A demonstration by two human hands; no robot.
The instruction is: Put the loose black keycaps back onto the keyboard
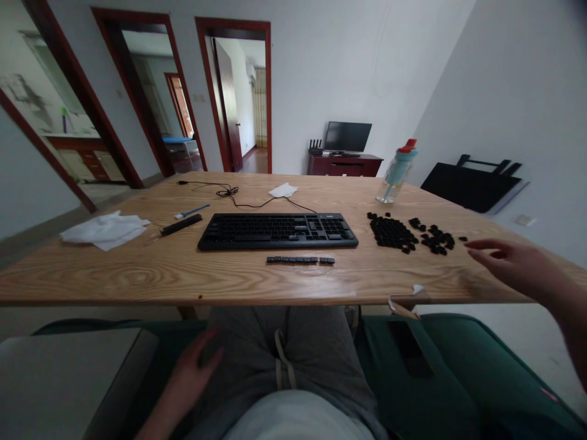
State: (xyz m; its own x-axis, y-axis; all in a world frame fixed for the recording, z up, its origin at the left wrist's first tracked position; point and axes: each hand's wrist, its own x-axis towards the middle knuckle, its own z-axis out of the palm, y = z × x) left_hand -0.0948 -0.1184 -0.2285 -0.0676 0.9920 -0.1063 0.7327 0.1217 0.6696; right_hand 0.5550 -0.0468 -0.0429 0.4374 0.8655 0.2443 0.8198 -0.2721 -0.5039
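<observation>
A black keyboard [279, 231] lies on the wooden table, many of its keys off. In front of it is a short row of dark keycaps [292, 260], with a small gap near its right end. On the right is a dense heap of black keycaps [392, 233], with a looser group of keycaps [438, 239] beside it. My right hand [509, 263] hovers at the right of that group, fingers stretched toward one stray keycap [463, 239]; nothing shows in them. Slightly blurred, my left hand [195, 370] is below the table edge by my thigh, thumb and fingers apart, holding nothing.
White tissues [107, 229] lie at the left, near a blue brush [192, 211] and a black bar [181, 225]. The keyboard cable [229, 190] coils behind. A water bottle [395, 174] stands at back right. A phone [410, 348] rests on the green seat.
</observation>
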